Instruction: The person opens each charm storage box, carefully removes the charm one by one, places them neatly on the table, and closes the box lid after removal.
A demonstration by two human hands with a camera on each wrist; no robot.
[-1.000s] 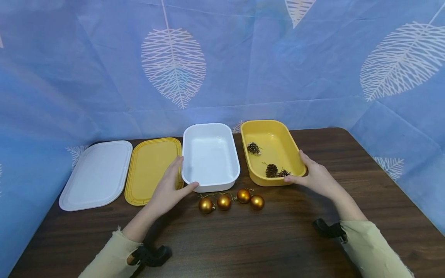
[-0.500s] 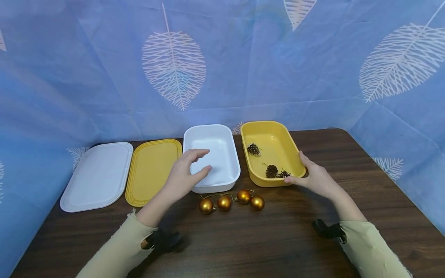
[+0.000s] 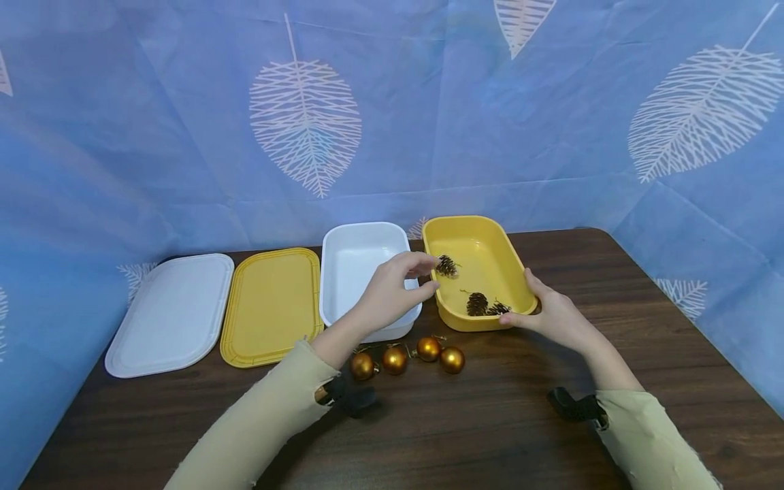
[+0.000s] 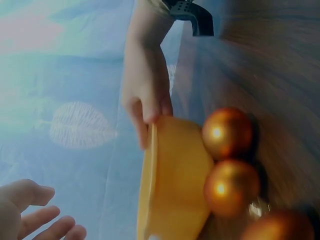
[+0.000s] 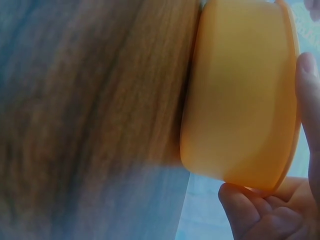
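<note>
My right hand (image 3: 554, 316) holds the near right corner of a yellow plastic box (image 3: 490, 269), thumb at the front rim and fingers along the right side. Inside lie three pine cones; one pine cone (image 3: 447, 266) is by the left wall, another pine cone (image 3: 477, 304) near the front. My left hand (image 3: 388, 296) hovers over the right side of a white box (image 3: 352, 272), its fingertips at the yellow box's left rim and close to that left cone. Its fingers are loosely bent with a gap to the thumb, holding nothing.
Several gold baubles (image 3: 452, 360) lie in a row before the boxes. To the left lie a yellow lid (image 3: 272, 306) and a white lid (image 3: 171, 313), flat on the dark wooden table (image 3: 465, 435). A blue leaf-patterned cloth (image 3: 398, 122) hangs behind.
My left hand has left the white box's near left corner, lifted and travelled right across it to the yellow box's left rim. My right hand keeps its place on the yellow box.
</note>
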